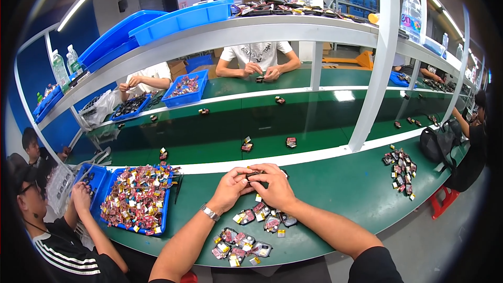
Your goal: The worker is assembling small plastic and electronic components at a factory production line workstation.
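My left hand (230, 189) and my right hand (273, 187) meet over the green bench, fingers closed together around a small black electronic part (254, 173). Most of that part is hidden by my fingers. Just below my hands lies a loose group of small electronic assemblies (271, 224), dark casings with red circuit boards, silvery faces and yellow tabs. A second cluster of the same assemblies (236, 246) sits nearer the bench's front edge. My left wrist wears a metal watch.
To my left, a blue tray (167, 210) is heaped with red boards with yellow tabs; black tweezers (177, 187) lie beside it. More assemblies (402, 172) lie at right. Beyond the white rail (230, 166), scattered pieces dot a green belt. Co-workers sit left, right and opposite. A shelf post (374, 68) rises ahead.
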### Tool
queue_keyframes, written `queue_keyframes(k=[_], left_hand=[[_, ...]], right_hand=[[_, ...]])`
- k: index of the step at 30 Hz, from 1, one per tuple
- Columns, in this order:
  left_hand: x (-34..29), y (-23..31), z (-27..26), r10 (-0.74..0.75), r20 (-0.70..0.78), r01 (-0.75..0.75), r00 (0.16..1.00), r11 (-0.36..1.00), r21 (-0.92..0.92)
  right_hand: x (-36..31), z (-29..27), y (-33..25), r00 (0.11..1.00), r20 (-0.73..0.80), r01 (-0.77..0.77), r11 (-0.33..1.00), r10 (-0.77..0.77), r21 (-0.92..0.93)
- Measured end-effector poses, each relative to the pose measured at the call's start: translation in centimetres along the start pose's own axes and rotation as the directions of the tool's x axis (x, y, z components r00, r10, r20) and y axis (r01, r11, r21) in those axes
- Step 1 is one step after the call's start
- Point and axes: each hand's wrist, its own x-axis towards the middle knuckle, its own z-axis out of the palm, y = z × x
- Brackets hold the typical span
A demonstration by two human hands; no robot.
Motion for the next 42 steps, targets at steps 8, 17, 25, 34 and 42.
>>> queue_keyframes(k=[8, 17, 25, 34, 42], left_hand=[[0.2, -0.3, -0.1, 0.014, 0.021, -0.014, 1.000, 0.999, -0.037], [-0.1, -0.3, -0.2, 0.001, 0.004, -0.001, 1.000, 0.999, 0.048], [0.0, -0.3, -0.2, 0.017, 0.019, -0.017, 1.000, 1.000, -0.005], [-0.1, 0.1, 0.7, 0.010, -0.019, -0.009, 1.000, 1.000, 0.020], [-0.1, 0.3, 0.5, -0.016, -0.050, 0.017, 0.999, 1.000, 0.018]], right_hand=[[-0.1, 0.2, 0.2, 0.999, -0.050, -0.018, 0.999, 0.020, 0.044], [0.0, -0.5, 0.1, 0.999, 0.015, 0.043, 0.991, -0.046, 0.125], [0.0, -0.4, 0.4, 0.999, 0.026, 0.018, 0.997, -0.020, 0.074], [-0.1, -0.4, 0.2, 0.997, -0.061, 0.047, 0.999, -0.047, -0.002], [0.6, -0.6, -0.7, 0.962, -0.085, 0.240, 0.949, -0.261, -0.205]])
